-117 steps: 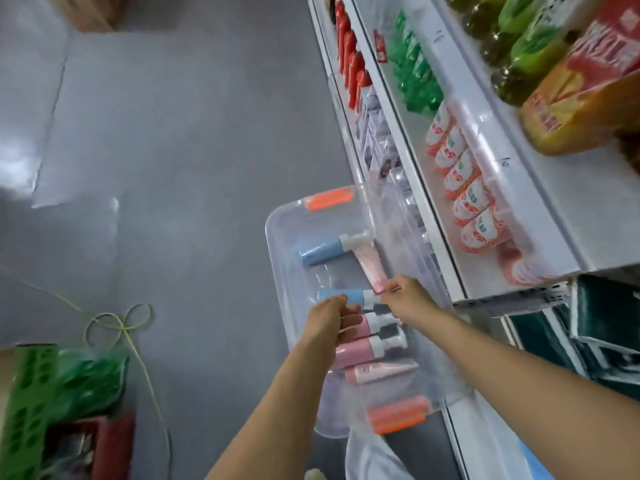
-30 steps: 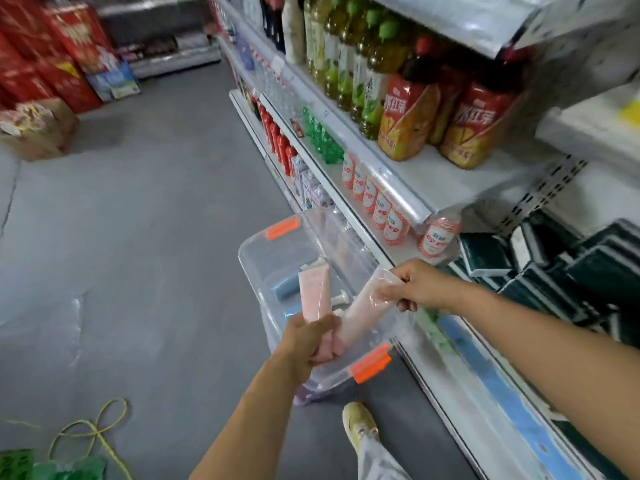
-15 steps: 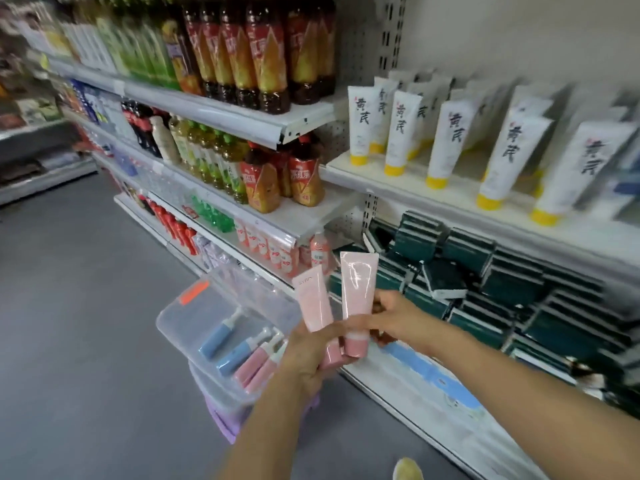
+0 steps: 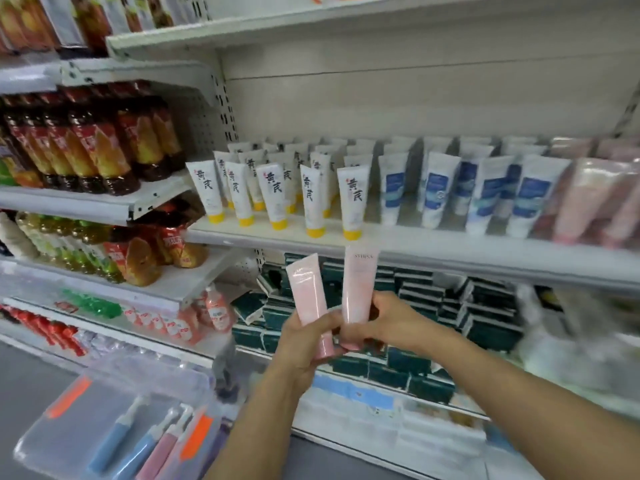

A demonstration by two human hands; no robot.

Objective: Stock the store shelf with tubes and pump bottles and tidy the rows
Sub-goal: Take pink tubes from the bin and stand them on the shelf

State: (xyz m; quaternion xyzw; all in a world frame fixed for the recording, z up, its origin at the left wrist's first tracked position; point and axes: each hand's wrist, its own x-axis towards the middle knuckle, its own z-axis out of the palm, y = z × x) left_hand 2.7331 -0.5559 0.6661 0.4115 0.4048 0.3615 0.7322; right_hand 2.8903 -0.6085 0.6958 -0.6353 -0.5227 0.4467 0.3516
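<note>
My left hand (image 4: 306, 341) grips a pink tube (image 4: 306, 291) near its cap end, crimped end up. My right hand (image 4: 384, 322) grips a second pink tube (image 4: 358, 289) the same way, right beside the first. Both are held in front of the shelf edge (image 4: 450, 252). On that shelf stand rows of white tubes with yellow caps (image 4: 275, 197), white tubes with blue labels (image 4: 485, 192), and pink tubes (image 4: 595, 202) at the far right. At lower left a clear plastic bin (image 4: 69, 424) holds blue and pink pump bottles (image 4: 149, 445).
Drink bottles (image 4: 86, 140) fill the shelves at left. Dark green boxes (image 4: 433, 306) are stacked on the shelf below the tubes. The grey aisle floor (image 4: 20, 382) lies at lower left.
I lifted two pink tubes out of the bin, one in each hand. My view has swung up from the bin to the tube shelf, and the tubes now stand higher, near the shelf edge.
</note>
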